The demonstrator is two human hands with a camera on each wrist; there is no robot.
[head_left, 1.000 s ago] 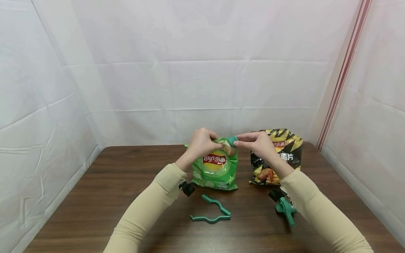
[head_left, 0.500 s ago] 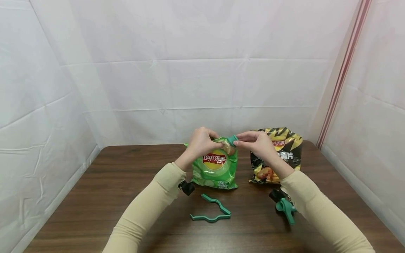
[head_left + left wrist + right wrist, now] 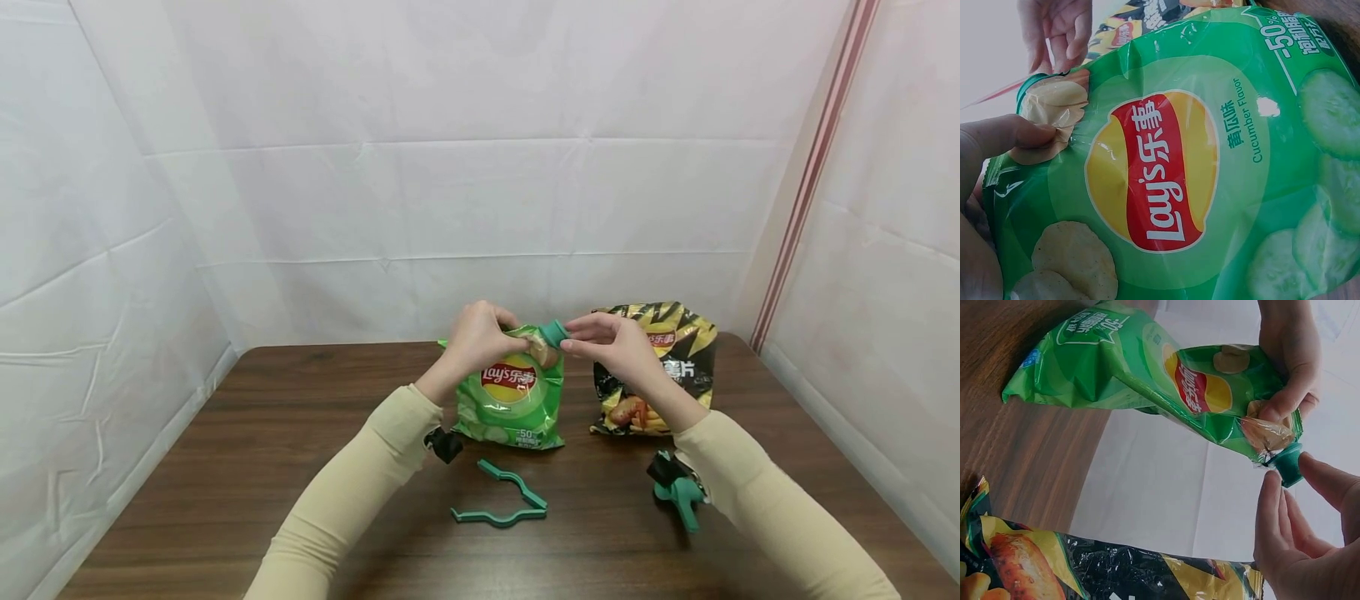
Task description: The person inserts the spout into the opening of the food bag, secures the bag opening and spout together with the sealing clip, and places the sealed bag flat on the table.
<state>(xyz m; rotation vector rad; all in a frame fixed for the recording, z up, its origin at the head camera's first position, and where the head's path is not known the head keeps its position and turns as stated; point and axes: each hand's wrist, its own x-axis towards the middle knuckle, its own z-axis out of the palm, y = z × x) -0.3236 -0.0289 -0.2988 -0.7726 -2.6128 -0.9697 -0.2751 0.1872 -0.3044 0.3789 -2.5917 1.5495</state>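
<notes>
My left hand point(image 3: 477, 337) pinches the upper edge of a green Lay's cucumber chip bag point(image 3: 517, 417), thumb on the front. The bag stands on the table. At its gathered top right corner sits a small teal spout-like ring point(image 3: 553, 333). My right hand point(image 3: 618, 346) is at this ring with fingers nearly straight and spread; in the right wrist view its thumb point(image 3: 1325, 478) is against or very near the ring point(image 3: 1288, 465), and the fingertips lie just below. A teal hinged bag clip point(image 3: 502, 517) lies unfolded on the table before the bag.
A black and yellow Lay's bag point(image 3: 693, 383) stands to the right, partly behind my right forearm. Another teal piece with a round part and a handle point(image 3: 682, 500) lies beside my right sleeve. White sheeting point(image 3: 480, 200) encloses the wooden table point(image 3: 315, 417) behind and on both sides.
My right hand has loosened from the teal ring and shifted slightly right, its fingers spreading. My left hand and the green bag have stayed in place.
</notes>
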